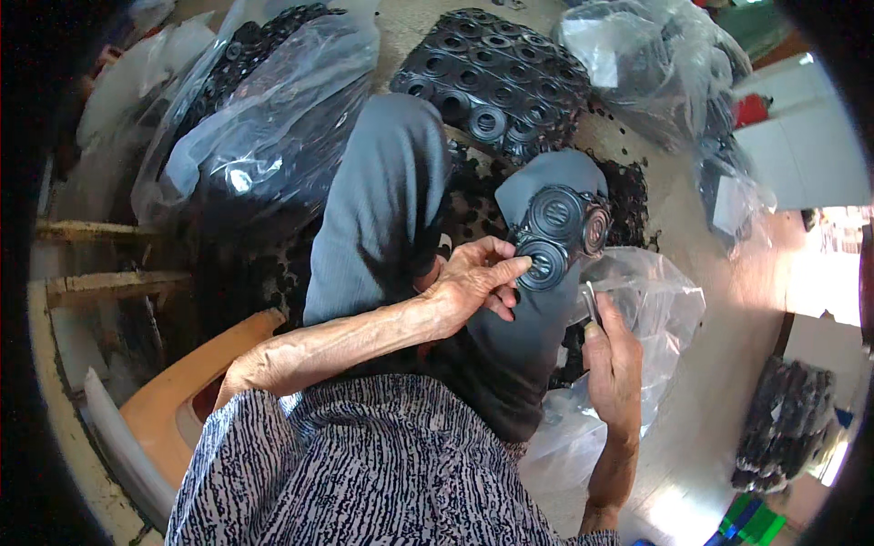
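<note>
My left hand [462, 289] pinches the lower edge of a black rubber moulding [557, 215] between thumb and fingers. The moulding has several round ringed discs joined together, and it rests over my right knee [537, 173]. Just below and to the right of it, my right hand [614, 364] is closed around a slim silvery metal tool [590, 300]. The tool's tip points up and stands apart from the moulding. Most of the tool is covered by my fingers, so its exact kind cannot be made out.
A large black sheet of moulded rings [496, 77] lies on the floor ahead, with small black scraps [628, 196] around it. Clear plastic bags [291, 127] of black parts stand left and far right [637, 64]. Another plastic bag [665, 300] sits beside my right hand.
</note>
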The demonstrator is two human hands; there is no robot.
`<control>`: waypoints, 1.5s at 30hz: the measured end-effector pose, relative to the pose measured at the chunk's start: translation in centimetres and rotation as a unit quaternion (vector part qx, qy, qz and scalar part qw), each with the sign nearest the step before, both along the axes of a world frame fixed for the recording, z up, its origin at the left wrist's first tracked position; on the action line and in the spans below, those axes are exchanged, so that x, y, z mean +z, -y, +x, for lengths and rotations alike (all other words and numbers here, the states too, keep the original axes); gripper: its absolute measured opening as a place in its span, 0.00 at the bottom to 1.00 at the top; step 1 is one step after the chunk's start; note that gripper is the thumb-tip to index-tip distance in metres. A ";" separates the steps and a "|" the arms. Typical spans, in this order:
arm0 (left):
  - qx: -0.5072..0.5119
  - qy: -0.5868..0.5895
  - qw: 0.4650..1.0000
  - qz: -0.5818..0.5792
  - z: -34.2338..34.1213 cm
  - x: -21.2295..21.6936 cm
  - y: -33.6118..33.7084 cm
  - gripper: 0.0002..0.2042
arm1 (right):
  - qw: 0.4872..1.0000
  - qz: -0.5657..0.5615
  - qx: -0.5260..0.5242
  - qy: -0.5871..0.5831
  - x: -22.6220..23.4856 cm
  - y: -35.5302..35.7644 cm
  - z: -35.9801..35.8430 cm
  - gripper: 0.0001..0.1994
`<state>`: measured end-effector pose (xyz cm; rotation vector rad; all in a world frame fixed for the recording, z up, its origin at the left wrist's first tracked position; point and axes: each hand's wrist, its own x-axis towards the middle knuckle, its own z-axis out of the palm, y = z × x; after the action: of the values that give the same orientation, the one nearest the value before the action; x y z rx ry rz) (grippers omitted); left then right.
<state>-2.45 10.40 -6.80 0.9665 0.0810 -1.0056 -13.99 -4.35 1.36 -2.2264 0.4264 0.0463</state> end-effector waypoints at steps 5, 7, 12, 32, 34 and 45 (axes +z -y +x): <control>0.039 0.054 0.997 -0.047 -0.3 -0.9 0.1 0.08 | 0.986 -0.104 0.124 0.044 1.4 -0.3 2.2 0.15; 0.039 0.035 0.998 -0.045 -0.2 -0.9 -0.1 0.08 | 0.986 -0.094 0.138 0.026 1.8 -0.4 2.7 0.14; 0.028 0.004 0.996 -0.080 0.1 -0.9 -0.5 0.10 | 0.983 -0.078 0.155 -0.060 2.1 -0.4 4.1 0.08; 0.029 0.074 0.997 -0.023 0.3 -1.0 0.2 0.07 | 0.793 0.199 0.570 -0.079 1.9 -0.8 3.7 0.09; 0.005 0.087 0.996 -0.017 0.6 -0.5 -0.1 0.10 | 0.787 0.223 0.564 -0.110 1.8 -0.4 3.3 0.08; -0.053 0.488 0.860 0.142 0.3 1.1 1.1 0.09 | 0.952 0.264 0.143 -0.058 -0.1 1.2 3.4 0.06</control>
<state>-2.14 9.31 -5.73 1.6751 -0.6970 -0.5028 -10.59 -5.59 1.21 -1.7410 0.1251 0.4001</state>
